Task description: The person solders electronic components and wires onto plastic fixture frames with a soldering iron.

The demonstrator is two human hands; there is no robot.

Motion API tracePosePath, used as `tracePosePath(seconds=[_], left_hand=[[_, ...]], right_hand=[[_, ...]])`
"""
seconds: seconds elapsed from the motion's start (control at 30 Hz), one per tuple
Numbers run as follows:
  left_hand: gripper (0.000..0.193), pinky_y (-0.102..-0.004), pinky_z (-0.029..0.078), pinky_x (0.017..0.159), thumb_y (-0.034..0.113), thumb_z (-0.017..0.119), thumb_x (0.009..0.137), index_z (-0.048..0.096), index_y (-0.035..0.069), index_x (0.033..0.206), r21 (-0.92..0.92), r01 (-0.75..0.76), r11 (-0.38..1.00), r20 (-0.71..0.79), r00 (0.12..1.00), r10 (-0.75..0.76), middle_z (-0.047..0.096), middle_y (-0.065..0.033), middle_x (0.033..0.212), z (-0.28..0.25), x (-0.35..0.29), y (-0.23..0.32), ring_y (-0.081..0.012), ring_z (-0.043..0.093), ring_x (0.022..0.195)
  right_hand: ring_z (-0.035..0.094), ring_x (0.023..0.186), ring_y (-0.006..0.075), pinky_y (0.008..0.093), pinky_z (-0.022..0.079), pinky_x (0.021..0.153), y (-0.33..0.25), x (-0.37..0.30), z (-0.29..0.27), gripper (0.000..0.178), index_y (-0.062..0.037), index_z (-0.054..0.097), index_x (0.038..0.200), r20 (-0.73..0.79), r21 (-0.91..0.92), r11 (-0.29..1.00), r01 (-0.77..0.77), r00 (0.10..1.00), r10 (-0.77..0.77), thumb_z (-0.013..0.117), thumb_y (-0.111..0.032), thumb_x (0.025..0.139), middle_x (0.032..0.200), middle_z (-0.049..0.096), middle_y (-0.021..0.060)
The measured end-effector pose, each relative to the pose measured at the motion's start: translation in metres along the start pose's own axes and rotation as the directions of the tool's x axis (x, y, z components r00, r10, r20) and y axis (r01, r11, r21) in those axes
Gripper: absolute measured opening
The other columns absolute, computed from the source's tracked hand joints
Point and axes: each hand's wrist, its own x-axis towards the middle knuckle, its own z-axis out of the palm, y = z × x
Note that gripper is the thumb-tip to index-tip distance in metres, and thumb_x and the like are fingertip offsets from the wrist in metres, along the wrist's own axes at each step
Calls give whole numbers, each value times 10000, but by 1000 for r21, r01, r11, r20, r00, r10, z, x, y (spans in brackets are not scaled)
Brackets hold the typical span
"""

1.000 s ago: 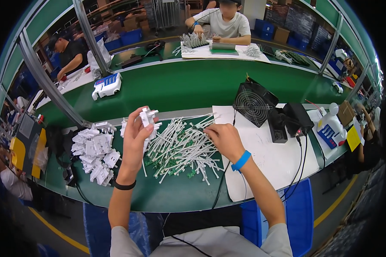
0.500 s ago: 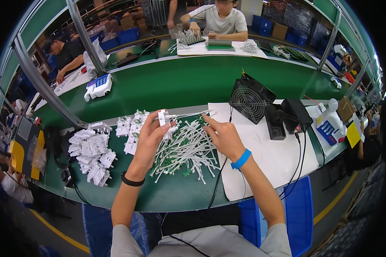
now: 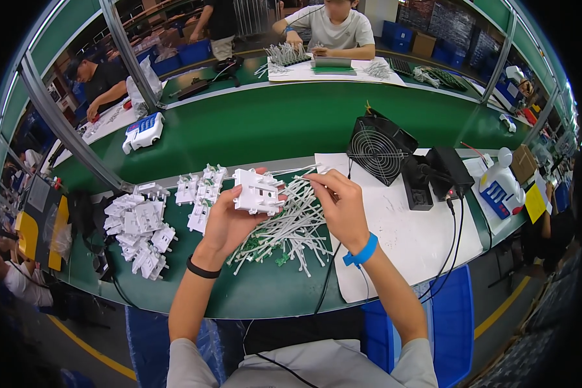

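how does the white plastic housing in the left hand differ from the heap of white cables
The white plastic housing is broad and blocky; the white cables are long and thin. The housing is held in the left hand; the cables lie heaped on the green table. Both are white.

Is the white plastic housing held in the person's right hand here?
No, the left hand holds the white plastic housing, while the right hand is beside the white cables.
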Motion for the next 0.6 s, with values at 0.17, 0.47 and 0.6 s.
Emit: tracePosePath(seconds=[0.17,0.47,0.6], left_hand=[[821,-482,440,1122,327,713,891,326,40,1556,348,-141,927,-65,983,174,498,-219,1489,12,-7,-7,-403,534,1360],[776,-415,422,1145,123,724,872,340,19,1538,394,-256,883,62,966,253,539,-208,1450,24,-16,-12,-302,533,1374],[763,-412,422,1143,142,730,870,359,24,1526,352,-281,893,51,958,282,553,-198,1434,24,-18,-14,-291,545,1356]], right_hand=[[450,597,111,284,331,513,-25,-3,1,153,4,762,1056,-50,28,1000,11,999,-9,677,3,928,763,578,43],[657,688,246,345,513,611,-42,-9,10,206,23,733,1060,-60,-181,969,168,982,-181,706,55,858,820,616,109],[656,679,244,345,517,599,-41,-12,14,218,22,727,1069,-60,-174,964,201,975,-214,708,58,855,828,619,104]])
